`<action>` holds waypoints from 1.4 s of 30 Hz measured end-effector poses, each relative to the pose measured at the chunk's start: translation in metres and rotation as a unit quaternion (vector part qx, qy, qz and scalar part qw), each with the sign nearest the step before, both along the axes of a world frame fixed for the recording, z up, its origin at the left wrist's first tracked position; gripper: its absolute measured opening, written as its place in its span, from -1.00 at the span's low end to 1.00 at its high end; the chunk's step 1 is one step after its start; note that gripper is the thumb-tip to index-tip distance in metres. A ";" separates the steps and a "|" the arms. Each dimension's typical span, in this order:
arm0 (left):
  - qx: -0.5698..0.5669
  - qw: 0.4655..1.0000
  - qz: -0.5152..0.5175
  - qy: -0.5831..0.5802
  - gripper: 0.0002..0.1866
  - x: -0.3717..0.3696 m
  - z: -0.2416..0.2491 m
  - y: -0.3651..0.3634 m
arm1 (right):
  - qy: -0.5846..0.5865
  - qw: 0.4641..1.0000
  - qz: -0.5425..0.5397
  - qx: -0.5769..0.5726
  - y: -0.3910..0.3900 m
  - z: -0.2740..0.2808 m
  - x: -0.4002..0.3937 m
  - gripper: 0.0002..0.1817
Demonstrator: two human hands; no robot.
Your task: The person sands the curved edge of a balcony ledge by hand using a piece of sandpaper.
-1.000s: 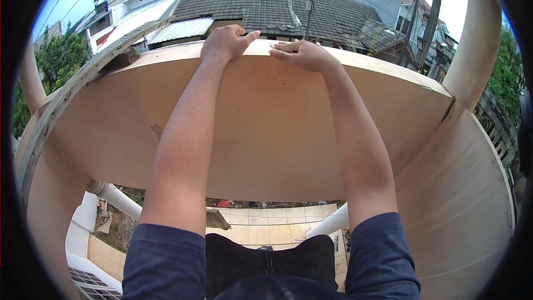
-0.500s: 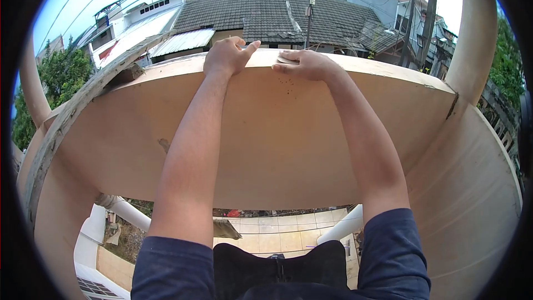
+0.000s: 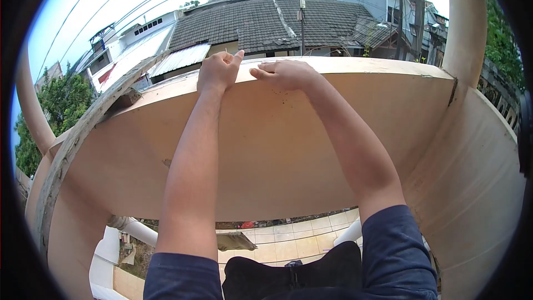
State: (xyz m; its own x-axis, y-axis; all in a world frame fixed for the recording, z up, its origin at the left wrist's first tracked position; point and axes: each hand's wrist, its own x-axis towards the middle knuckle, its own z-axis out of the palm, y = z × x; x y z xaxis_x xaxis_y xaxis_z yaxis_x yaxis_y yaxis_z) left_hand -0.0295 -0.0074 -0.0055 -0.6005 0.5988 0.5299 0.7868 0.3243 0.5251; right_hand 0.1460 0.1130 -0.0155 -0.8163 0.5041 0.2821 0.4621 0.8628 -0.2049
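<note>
My left hand [image 3: 218, 72] is closed in a loose fist with the thumb up, resting at the near edge of the wall's pale top ledge [image 3: 366, 65]. Whatever its curled fingers hold, if anything, is hidden. To its right, my right hand [image 3: 288, 74] presses on the same ledge, palm down, its thumb toward the left hand. Beneath its fingers is a thin pale flat piece [image 3: 267, 67], mostly covered and perhaps sandpaper. Small dark specks dot the beige wall face [image 3: 266, 144] just below this hand.
A rough curved concrete edge [image 3: 83, 128] runs along the left. Round columns [image 3: 465, 22] stand at both sides. Far below lies a tiled floor [image 3: 300, 236] with a draped cloth [image 3: 236, 240]. Tiled roofs [image 3: 222, 25] and overhead wires are beyond the wall.
My right hand has slid left along the ledge, closer to my left hand, and covers more of the pale piece. The left fist looks nearly the same. The view has shifted slightly.
</note>
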 end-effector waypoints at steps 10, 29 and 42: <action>-0.007 1.000 0.018 0.000 -0.46 0.002 0.004 -0.002 | -0.052 0.999 -0.017 -0.002 -0.025 0.010 -0.020 0.38; 0.054 0.998 0.000 0.020 -0.46 -0.012 -0.008 0.010 | -0.080 0.992 -0.081 -0.052 0.007 0.017 -0.003 0.30; 0.061 0.998 -0.002 0.029 -0.47 -0.005 -0.005 0.004 | 0.005 0.998 -0.008 0.069 -0.031 0.000 -0.020 0.28</action>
State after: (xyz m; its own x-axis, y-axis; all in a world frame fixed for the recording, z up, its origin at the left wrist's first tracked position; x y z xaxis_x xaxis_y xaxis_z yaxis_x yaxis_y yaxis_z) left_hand -0.0349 -0.0035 -0.0107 -0.5648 0.5308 0.6319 0.8178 0.2578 0.5145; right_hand 0.1259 0.0824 -0.0158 -0.8046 0.4735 0.3584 0.4750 0.8753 -0.0902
